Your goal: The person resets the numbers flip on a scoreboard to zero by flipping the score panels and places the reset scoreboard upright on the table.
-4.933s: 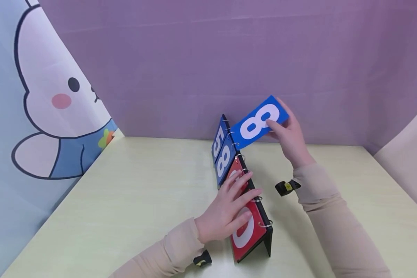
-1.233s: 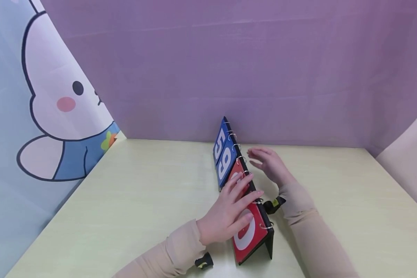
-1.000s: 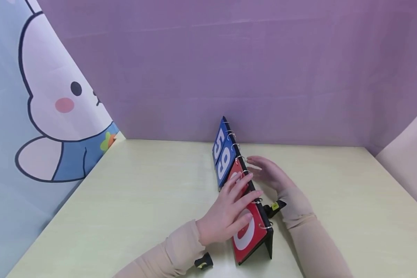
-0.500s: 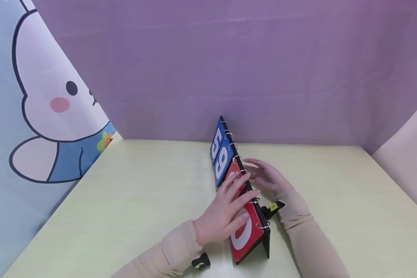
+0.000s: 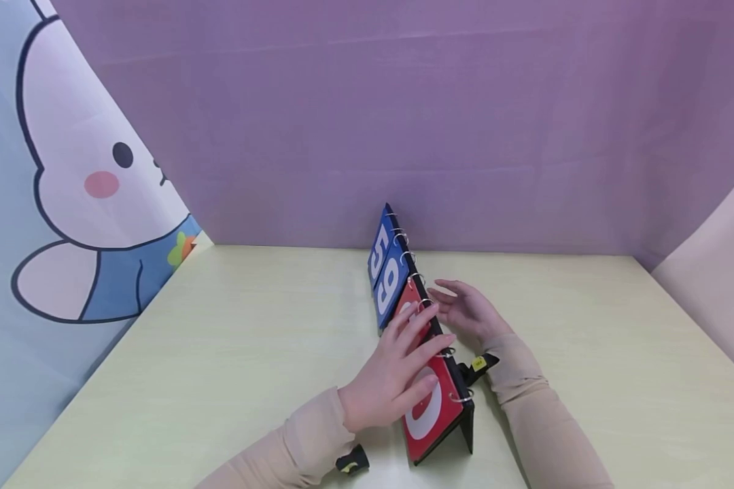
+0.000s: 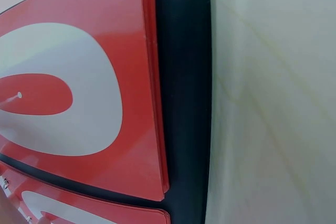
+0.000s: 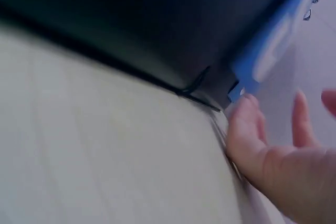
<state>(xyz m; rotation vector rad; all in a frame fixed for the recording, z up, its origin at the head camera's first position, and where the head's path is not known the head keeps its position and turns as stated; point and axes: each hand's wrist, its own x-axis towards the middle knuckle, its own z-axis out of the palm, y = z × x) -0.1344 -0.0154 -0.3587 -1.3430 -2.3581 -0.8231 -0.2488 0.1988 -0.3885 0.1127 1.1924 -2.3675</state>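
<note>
A tent-shaped flip scoreboard [image 5: 457,380] with a black frame and metal rings stands on the table. Its far half carries a blue 5 card [image 5: 377,252] and a blue 9 card [image 5: 389,285]. On the near half hang two red cards; the nearer shows a 0 [image 5: 425,411], the other is partly covered. My left hand [image 5: 388,380] rests across the red cards with spread fingers, fingertips near the top edge. Behind the board, my right hand [image 5: 467,311] is held with loosely bent fingers, gripping nothing. The right wrist view shows it beside the black back panel [image 7: 157,24].
A pale table [image 5: 251,326] surrounds the board. At the back hangs a purple cloth [image 5: 367,122], close behind the board's far end. To the left is a blue cloth with a cartoon rabbit [image 5: 79,176].
Earlier my right hand pinched a raised blue 8 card; it has flipped over, leaving a 9 in front. That hand came down behind the board and has hardly moved lately. My left hand stayed.
</note>
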